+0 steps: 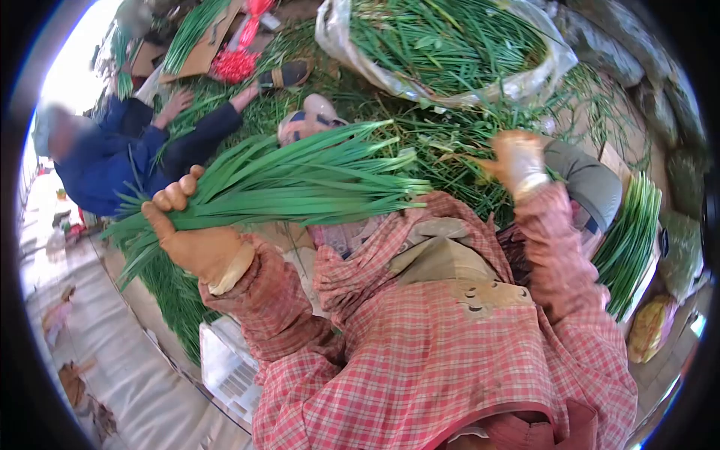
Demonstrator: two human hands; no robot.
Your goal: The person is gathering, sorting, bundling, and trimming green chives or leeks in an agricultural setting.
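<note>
My left hand (196,238), in a tan glove, is wrapped round the leafy end of a bunch of garlic chives (300,180). The bunch stretches across in front of my chest, pale cut ends pointing right. Off to the right, over a heap of loose leaves and trimmings (442,150), is my right hand (517,161), also gloved. It is apart from the bunch and blurred by motion, with its thumb side toward the chives; its fingers are too smeared to make out.
A clear plastic sack (330,34) full of chives lies ahead. More chives (630,240) are stacked at my right, and others (172,300) at lower left beside a white crate (225,367). A co-worker (105,165) sits at left. Red ties (236,66) lie near some cardboard (196,52).
</note>
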